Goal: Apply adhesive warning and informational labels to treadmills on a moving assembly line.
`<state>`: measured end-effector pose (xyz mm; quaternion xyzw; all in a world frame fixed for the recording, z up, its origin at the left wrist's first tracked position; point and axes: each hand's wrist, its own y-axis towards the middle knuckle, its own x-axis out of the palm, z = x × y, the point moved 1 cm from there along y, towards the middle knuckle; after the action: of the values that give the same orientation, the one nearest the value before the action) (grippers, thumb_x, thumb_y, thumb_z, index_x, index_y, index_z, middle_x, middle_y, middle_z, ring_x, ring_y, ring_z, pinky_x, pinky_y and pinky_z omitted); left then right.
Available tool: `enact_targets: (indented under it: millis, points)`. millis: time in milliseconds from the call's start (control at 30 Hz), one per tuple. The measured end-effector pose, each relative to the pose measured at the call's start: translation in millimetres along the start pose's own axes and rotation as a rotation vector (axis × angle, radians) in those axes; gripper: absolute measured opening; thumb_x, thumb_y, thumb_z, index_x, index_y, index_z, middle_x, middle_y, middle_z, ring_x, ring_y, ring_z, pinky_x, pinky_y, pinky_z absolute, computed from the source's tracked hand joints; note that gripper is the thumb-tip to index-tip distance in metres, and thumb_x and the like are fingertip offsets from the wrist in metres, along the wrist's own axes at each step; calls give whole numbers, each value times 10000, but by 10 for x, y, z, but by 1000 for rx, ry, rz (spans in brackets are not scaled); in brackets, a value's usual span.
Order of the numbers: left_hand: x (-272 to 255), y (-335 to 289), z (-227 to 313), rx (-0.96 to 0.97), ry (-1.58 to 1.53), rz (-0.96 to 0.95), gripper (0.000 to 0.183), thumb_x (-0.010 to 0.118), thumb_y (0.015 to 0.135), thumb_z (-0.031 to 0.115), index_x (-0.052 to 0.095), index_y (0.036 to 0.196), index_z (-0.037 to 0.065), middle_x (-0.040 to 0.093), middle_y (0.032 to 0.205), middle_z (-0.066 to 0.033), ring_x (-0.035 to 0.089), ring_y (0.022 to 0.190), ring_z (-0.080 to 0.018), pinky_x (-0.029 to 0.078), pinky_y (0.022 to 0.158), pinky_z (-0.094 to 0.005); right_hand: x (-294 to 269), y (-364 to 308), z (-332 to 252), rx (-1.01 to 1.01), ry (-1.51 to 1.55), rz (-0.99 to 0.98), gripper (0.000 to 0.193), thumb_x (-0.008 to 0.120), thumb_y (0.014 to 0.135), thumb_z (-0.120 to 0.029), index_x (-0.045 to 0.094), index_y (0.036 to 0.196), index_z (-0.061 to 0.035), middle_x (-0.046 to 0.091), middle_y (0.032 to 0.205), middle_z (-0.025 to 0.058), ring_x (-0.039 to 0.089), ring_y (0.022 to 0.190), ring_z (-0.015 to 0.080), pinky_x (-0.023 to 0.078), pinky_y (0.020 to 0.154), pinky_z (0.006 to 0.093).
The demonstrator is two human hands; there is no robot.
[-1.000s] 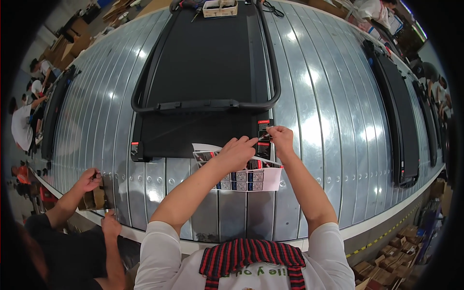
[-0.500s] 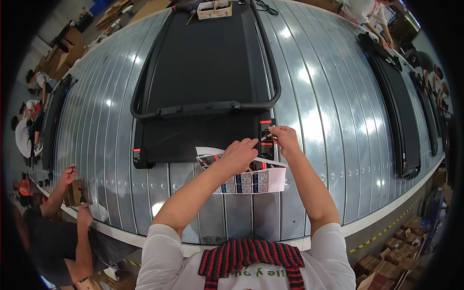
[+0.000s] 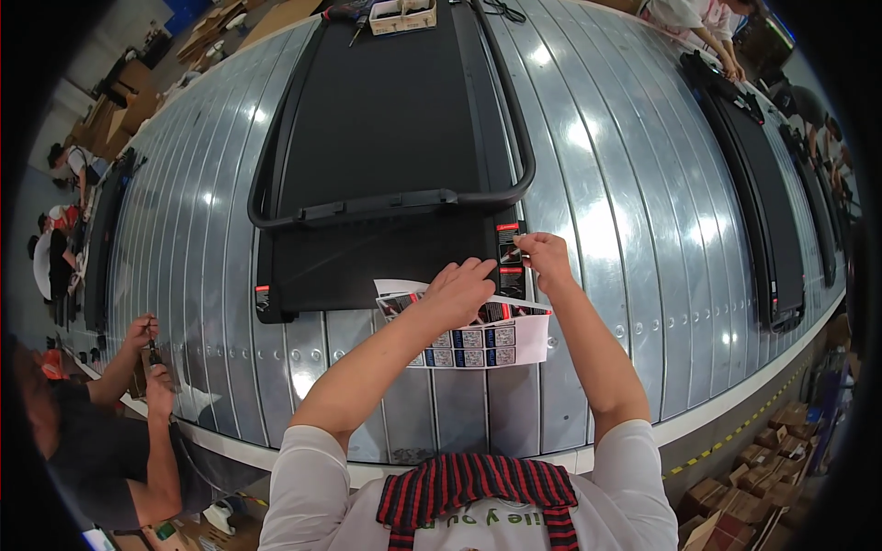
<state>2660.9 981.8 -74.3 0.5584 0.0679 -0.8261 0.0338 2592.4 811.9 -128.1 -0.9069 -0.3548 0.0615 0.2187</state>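
In front of me lies a black treadmill [image 3: 386, 119], its bent tube frame across the deck. On its near right corner is a black, red and white sticker label [image 3: 508, 250]. My right hand [image 3: 547, 260] pinches the label's right edge between thumb and fingertips. My left hand [image 3: 462, 292], fingers curled, holds several printed sticker sheets [image 3: 501, 344] under its palm. Its fingertips reach the label's lower left side; the thumb is hidden. A similar small label [image 3: 263, 297] sits on the treadmill's near left corner.
Everything stands on a slatted metal conveyor [image 3: 606, 220]. A parts tray [image 3: 402, 18] and a power driver [image 3: 349, 11] lie at the far end. To the right is another treadmill [image 3: 758, 202]. At my left a co-worker's hands [image 3: 152, 363] hold a small tool; more people work farther off.
Both my hands stay almost in place at the label, shifting slightly right with the sheets. At the left, the co-worker's hands have moved a little.
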Motion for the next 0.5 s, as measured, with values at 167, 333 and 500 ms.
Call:
enact_targets:
  millis: [167, 333, 500]
  points:
    - [-28, 27, 12, 0, 20, -46, 111, 568, 690, 71, 610, 785, 33, 434, 1257, -89, 427, 1074, -225, 393, 818, -355, 7, -20, -14, 2, 12, 7, 100, 660, 710, -82, 597, 705, -4, 589, 674, 49, 516, 564, 107, 400, 498, 229]
    - [-76, 44, 29, 3, 39, -86, 110, 596, 679, 75, 622, 778, 37, 425, 1269, -77, 439, 1031, -216, 400, 789, -346, 11, -10, 20, 0, 32, 16, 91, 652, 712, -73, 594, 705, -2, 583, 667, 44, 511, 560, 104, 401, 492, 235]
    - [-171, 130, 39, 23, 101, -223, 142, 633, 660, 84, 642, 795, 42, 415, 1284, -63, 444, 1010, -205, 407, 772, -335, 30, -36, 30, -52, -8, 73, 97, 647, 705, -77, 603, 702, 9, 575, 648, 45, 498, 550, 109, 395, 487, 241]
